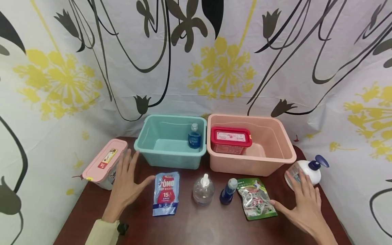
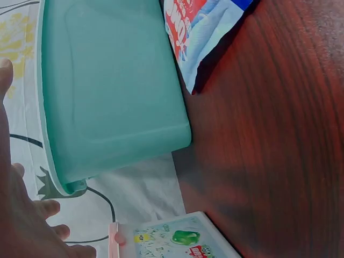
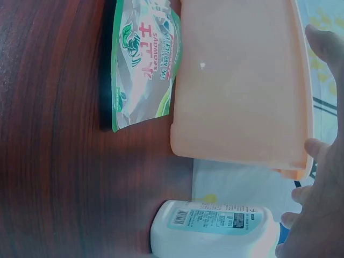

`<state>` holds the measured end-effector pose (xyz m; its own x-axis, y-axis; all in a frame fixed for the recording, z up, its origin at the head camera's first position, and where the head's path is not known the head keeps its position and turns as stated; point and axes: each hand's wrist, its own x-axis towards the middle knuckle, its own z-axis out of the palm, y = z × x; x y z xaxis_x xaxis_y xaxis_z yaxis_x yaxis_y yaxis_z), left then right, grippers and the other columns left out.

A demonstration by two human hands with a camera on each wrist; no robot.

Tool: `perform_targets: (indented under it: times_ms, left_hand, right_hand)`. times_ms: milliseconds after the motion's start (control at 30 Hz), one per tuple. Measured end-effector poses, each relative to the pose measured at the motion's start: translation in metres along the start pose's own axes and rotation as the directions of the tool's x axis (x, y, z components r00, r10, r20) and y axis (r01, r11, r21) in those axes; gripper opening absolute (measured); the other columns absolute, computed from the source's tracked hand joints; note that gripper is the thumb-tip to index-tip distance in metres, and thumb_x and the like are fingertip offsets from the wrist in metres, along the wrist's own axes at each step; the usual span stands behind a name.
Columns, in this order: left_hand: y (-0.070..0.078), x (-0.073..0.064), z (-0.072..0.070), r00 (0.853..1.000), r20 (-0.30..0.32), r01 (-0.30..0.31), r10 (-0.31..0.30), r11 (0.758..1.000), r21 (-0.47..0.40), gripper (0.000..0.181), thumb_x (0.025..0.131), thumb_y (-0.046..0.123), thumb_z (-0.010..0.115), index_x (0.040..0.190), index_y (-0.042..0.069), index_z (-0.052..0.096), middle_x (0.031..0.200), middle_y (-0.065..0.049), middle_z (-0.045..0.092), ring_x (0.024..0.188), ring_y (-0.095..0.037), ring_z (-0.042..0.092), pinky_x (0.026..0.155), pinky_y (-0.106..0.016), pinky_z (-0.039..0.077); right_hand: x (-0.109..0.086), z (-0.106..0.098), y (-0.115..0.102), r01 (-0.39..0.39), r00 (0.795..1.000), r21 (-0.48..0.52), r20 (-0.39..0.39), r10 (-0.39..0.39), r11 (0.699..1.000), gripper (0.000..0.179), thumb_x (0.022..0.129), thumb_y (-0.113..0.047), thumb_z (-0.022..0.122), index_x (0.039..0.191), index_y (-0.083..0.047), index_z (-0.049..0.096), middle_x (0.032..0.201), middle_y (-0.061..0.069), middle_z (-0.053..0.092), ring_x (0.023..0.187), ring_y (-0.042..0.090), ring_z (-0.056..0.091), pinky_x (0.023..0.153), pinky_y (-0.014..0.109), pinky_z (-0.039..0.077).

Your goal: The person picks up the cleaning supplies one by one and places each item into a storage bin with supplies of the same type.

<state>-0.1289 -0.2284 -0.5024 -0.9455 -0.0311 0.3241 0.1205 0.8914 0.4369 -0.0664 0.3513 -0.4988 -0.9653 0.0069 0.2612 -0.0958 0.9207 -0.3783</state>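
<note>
State of hands: we hold the left hand (image 1: 126,189) between the pink-lidded container (image 1: 107,158) and the blue pouch (image 1: 166,194), its fingers straight and the thumb spread apart. We hold the right hand (image 1: 307,204) in front of the white pump bottle (image 1: 313,173), fingers extended, thumb apart and directed toward the green pouch (image 1: 256,199). Neither hand is clamped on anything (whether fingertips touch the bottle or the container, we cannot tell).

Location of items: the clear pump bottle (image 1: 203,194) and the dark blue bottle (image 1: 226,194) stand on the surface (image 1: 208,228) between the two pouches. The teal bin (image 1: 173,161) contains a blue bottle (image 1: 194,139); the pink bin (image 1: 245,166) contains a red-lidded box (image 1: 231,139).

Step in hand: we judge this a ready position with no grip established. The next move would call for us to select one item, align the hand and curl the fingers around it.
</note>
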Motion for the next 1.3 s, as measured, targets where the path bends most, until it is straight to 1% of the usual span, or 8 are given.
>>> perform_targets:
  times_ms: [133, 267, 467, 700, 867, 1000, 1167, 1300]
  left_hand:
    - [0.001, 0.003, -0.002, 1.000, 0.000, 0.003, -0.003, 1.000, -0.010, 0.112, 0.077, 0.070, 0.074, 0.165, 0.033, 0.015, 0.175, 0.000, 0.002, 0.160, -0.042, 0.006, 0.112, -0.079, 0.025]
    - [0.001, 0.007, -0.003, 1.000, -0.001, 0.004, -0.004, 1.000, -0.017, 0.110, 0.078, 0.070, 0.074, 0.165, 0.033, 0.016, 0.175, 0.002, 0.002, 0.159, -0.042, 0.007, 0.111, -0.080, 0.025]
    - [0.001, 0.010, -0.006, 1.000, -0.002, -0.004, 0.004, 0.999, -0.036, 0.106, 0.080, 0.067, 0.074, 0.164, 0.035, 0.019, 0.175, 0.002, 0.004, 0.159, -0.042, 0.009, 0.110, -0.080, 0.025]
    - [-0.001, 0.015, -0.010, 1.000, 0.013, -0.022, 0.023, 0.999, -0.046, 0.098, 0.084, 0.063, 0.073, 0.163, 0.032, 0.024, 0.175, -0.002, 0.009, 0.157, -0.045, 0.014, 0.111, -0.079, 0.025]
    - [-0.001, 0.021, -0.010, 1.000, 0.022, -0.017, 0.018, 0.998, -0.060, 0.094, 0.087, 0.063, 0.070, 0.163, 0.033, 0.024, 0.175, -0.001, 0.010, 0.157, -0.045, 0.017, 0.113, -0.078, 0.024]
    - [-0.002, 0.025, -0.009, 0.999, 0.019, -0.028, 0.029, 0.997, -0.068, 0.091, 0.088, 0.060, 0.071, 0.163, 0.033, 0.026, 0.174, -0.005, 0.014, 0.156, -0.046, 0.019, 0.113, -0.078, 0.025]
    - [-0.002, 0.030, -0.008, 0.998, -0.001, -0.060, 0.060, 0.996, -0.073, 0.092, 0.087, 0.052, 0.076, 0.162, 0.033, 0.028, 0.171, -0.011, 0.021, 0.154, -0.047, 0.024, 0.110, -0.077, 0.030]
    - [-0.002, 0.034, -0.007, 0.997, -0.011, -0.075, 0.075, 0.994, -0.074, 0.090, 0.087, 0.047, 0.078, 0.161, 0.031, 0.030, 0.170, -0.011, 0.023, 0.153, -0.048, 0.026, 0.109, -0.077, 0.032]
  right_hand:
    - [0.000, -0.001, 0.000, -0.019, 1.000, 0.016, 0.011, 0.018, 1.000, 0.114, 0.077, -0.055, 0.083, 0.165, -0.027, 0.015, 0.174, 0.015, -0.004, 0.159, 0.043, -0.007, 0.120, 0.067, -0.019]
    - [-0.001, -0.002, 0.002, -0.034, 0.999, 0.037, 0.006, 0.034, 0.999, 0.113, 0.079, -0.052, 0.082, 0.165, -0.025, 0.016, 0.173, 0.017, -0.004, 0.159, 0.044, -0.006, 0.119, 0.069, -0.018]
    - [-0.001, -0.003, 0.006, -0.079, 0.997, 0.031, 0.020, 0.079, 0.996, 0.113, 0.081, -0.054, 0.080, 0.166, -0.025, 0.011, 0.173, 0.018, -0.010, 0.157, 0.048, -0.008, 0.118, 0.071, -0.018]
    - [-0.002, -0.004, 0.009, -0.108, 0.994, 0.052, 0.012, 0.108, 0.993, 0.112, 0.083, -0.052, 0.079, 0.166, -0.024, 0.010, 0.173, 0.017, -0.010, 0.153, 0.057, -0.001, 0.115, 0.077, -0.011]
    - [0.002, -0.007, 0.014, -0.116, 0.993, 0.080, -0.023, 0.118, 0.990, 0.110, 0.082, -0.047, 0.081, 0.166, -0.024, 0.013, 0.173, 0.018, -0.006, 0.152, 0.058, 0.003, 0.112, 0.081, 0.000]
    - [0.002, -0.008, 0.019, -0.101, 0.993, 0.122, -0.056, 0.109, 0.987, 0.107, 0.081, -0.040, 0.083, 0.165, -0.023, 0.018, 0.173, 0.020, -0.001, 0.153, 0.058, 0.006, 0.110, 0.082, 0.005]
    - [0.002, -0.009, 0.024, -0.099, 0.992, 0.153, -0.068, 0.110, 0.983, 0.105, 0.082, -0.035, 0.083, 0.164, -0.019, 0.019, 0.172, 0.024, 0.002, 0.151, 0.060, 0.009, 0.107, 0.085, 0.007]
    - [0.002, -0.009, 0.029, -0.098, 0.990, 0.182, -0.083, 0.114, 0.979, 0.104, 0.083, -0.032, 0.082, 0.164, -0.017, 0.019, 0.171, 0.025, 0.003, 0.152, 0.060, 0.008, 0.108, 0.085, 0.006]
